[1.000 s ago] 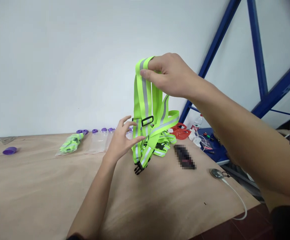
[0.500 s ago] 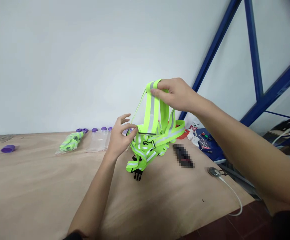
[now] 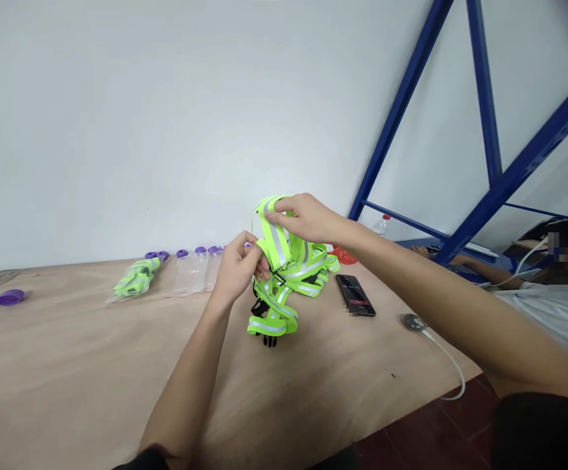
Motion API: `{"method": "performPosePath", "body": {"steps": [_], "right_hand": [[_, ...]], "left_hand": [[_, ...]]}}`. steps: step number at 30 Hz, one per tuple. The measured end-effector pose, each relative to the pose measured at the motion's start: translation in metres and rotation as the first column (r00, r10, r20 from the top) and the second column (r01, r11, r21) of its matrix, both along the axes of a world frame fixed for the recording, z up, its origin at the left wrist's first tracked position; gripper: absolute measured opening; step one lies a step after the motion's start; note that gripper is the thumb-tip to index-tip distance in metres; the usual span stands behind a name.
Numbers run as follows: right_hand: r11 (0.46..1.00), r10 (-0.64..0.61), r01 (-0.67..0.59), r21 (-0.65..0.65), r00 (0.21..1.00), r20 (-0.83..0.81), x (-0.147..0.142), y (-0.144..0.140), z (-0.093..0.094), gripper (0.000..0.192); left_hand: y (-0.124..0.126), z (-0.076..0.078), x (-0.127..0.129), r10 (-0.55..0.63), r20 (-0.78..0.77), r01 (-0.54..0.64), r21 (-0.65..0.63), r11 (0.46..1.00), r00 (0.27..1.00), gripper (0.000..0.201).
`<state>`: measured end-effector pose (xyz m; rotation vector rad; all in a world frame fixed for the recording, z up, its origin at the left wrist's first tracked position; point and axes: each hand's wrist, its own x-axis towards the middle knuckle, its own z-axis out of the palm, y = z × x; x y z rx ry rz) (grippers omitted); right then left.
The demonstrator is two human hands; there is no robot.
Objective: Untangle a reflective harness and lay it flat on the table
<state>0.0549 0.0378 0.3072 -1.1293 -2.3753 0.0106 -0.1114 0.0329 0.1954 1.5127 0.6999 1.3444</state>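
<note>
Surface: our tan wooden table, lower frame.
Left hand: pinches neon-yellow reflective strap harness, centre frame.
Right hand: grips its top loop.
Beside: black phone.

The table bore a strap heap, phone, bagged straps, purple cap and charger puck.

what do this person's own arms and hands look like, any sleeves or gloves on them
Both hands are bare: no gloves, rings or watch show on the left hand or the right hand. The forearms are uncovered too. Dark, seemingly black short sleeves appear only at the upper arms, by the picture's lower edge.
</note>
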Motion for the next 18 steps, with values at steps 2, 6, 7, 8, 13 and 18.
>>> {"method": "performPosePath", "body": {"steps": [2, 6, 7, 8, 13, 18], "right_hand": [[0.998, -0.002, -0.001, -0.07, 0.999, -0.05, -0.002, -0.003, -0.006, 0.042], [0.976, 0.005, -0.044, -0.215, 0.984, -0.179, -0.001, -0.005, -0.017, 0.046], [0.97, 0.002, -0.052, -0.236, 0.979, -0.206, 0.0, -0.004, -0.02, 0.047], [0.966, -0.001, -0.059, -0.25, 0.973, -0.232, 0.0, -0.003, -0.022, 0.048], [0.949, 0.014, -0.127, -0.287, 0.93, -0.367, 0.0, 0.002, -0.031, 0.048], [0.928, -0.026, -0.165, -0.333, 0.865, -0.501, 0.0, 0.0, -0.043, 0.046]], "left_hand": [[0.003, -0.001, 0.0, 0.042, 0.096, -0.043, 0.003, 0.999, 0.995, 0.016], [0.011, -0.006, -0.002, 0.186, 0.108, -0.199, 0.129, 0.971, 0.977, 0.016], [0.013, -0.007, -0.002, 0.199, 0.103, -0.213, 0.153, 0.965, 0.974, 0.017], [0.014, -0.009, -0.002, 0.191, 0.111, -0.207, 0.161, 0.965, 0.975, 0.019], [0.021, -0.014, 0.004, -0.026, 0.316, 0.006, 0.064, 0.998, 0.948, 0.024], [0.026, -0.015, 0.004, -0.124, 0.421, 0.09, 0.098, 0.991, 0.899, 0.023]]}}
